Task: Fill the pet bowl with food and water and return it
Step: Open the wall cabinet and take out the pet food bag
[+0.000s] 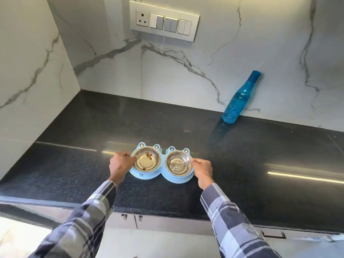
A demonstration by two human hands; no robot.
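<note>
- The light blue plastic pet feeder with two round steel bowls (147,176) sits on the shiny black stone counter (74,164), near the front edge, right in front of you.
- Your left hand (120,165) is at the feeder's 9 o'clock side. Your fingers curl around its blue rim, so you are holding that end.
- Your right hand (202,169) is at the feeder's 3 o'clock side, fingers curled onto the rim there too.
- The left steel bowl (144,163) has a few brown food bits (149,155) in it (only a small handful).
- The right steel bowl (178,164) has clear water in it.
- A blue plastic bottle (240,99) stands at about 1 o'clock from the feeder, well apart, by the white marble wall (186,81).
- A white switch plate (163,20) is on the wall at 12 o'clock.
</note>
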